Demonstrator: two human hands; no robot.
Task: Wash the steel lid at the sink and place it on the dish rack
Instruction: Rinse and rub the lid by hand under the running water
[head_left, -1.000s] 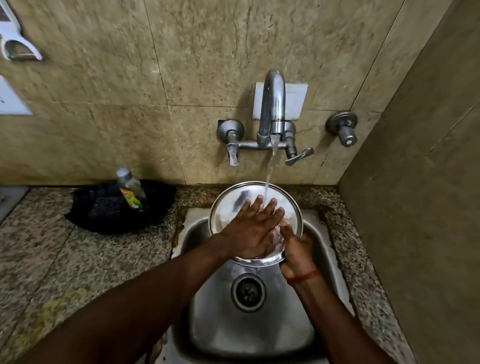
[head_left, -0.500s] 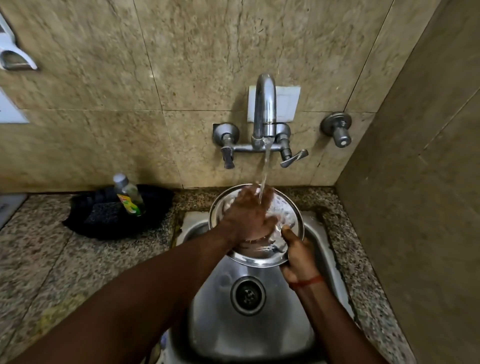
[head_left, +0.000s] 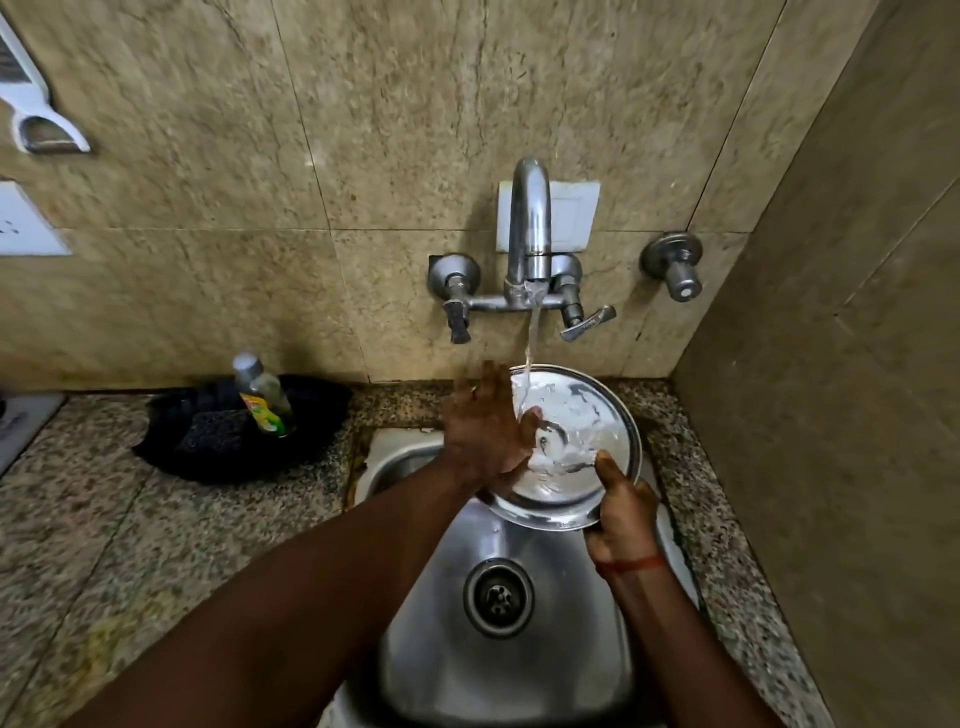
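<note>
Lid (head_left: 576, 441) tilts over the sink's (head_left: 509, 649) far edge under running water, right hand (head_left: 621, 512) gripping its near rim; left hand (head_left: 485, 431) lies flat-open on it (holding nothing).

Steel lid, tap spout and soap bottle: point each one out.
steel lid (head_left: 597, 415): head view, on the bare wet face right of the stream.
tap spout (head_left: 530, 218): head view, on the curved neck.
soap bottle (head_left: 262, 395): head view, on the clear body.
</note>
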